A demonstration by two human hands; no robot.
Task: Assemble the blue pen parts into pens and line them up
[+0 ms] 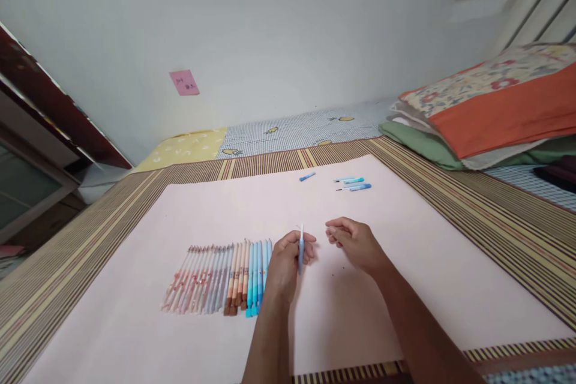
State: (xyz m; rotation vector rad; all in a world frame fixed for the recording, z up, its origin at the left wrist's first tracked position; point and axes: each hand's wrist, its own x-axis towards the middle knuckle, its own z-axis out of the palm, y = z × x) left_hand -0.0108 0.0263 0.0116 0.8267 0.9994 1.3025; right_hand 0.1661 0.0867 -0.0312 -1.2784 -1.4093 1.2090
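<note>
Right now the left hand point(288, 258) clamps a blue-and-white pen part point(301, 252) between thumb and fingers, white end toward twelve o'clock. At its three o'clock, the right hand point(353, 241) curls loosely; whether it grips anything, I cannot tell. Aligned pens point(220, 279) lie at nine, loose pen parts point(360, 187) at one.

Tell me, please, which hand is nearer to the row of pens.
Left: the left hand is beside the row of pens, at its right end; the right hand is farther right.
</note>
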